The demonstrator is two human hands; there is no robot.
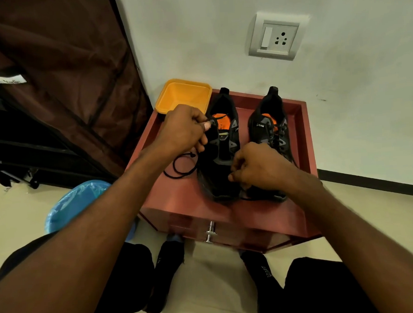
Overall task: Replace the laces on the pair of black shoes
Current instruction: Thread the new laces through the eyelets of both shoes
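Two black shoes with orange insoles stand side by side, toes toward the near edge, on a red-brown cabinet top (186, 196) with a raised rim on the left, far and right sides. Left shoe (224, 150): eyelets bare along the tongue, a black lace (180, 166) running from its collar area out to the left, where it lies in a loose loop on the cabinet top just beside the shoe. Left hand (183, 130): at the far left of this shoe beside the collar, fingers curled, thumb and forefinger pinching the lace near its upper end; the loop hangs below the fist. Right hand (259, 167): over the toe area between the two shoes, fingers curled tight; a thin dark strand shows just beneath it near the toes, but whether the fingers hold it cannot be told. Right shoe (272, 130): laced, its toe partly hidden by the right hand. Yellow square tub (173, 105): far left corner of the cabinet, overhanging the rim, just beyond the left hand; nothing visible inside. Cabinet front: one drawer with a metal handle (210, 232). Floor, left of cabinet: a round bin lined with a blue bag (75, 203); contents not discernible. Wall, far right: a white switch-and-socket plate (275, 37). Far left: a brown fabric wardrobe (58, 76).
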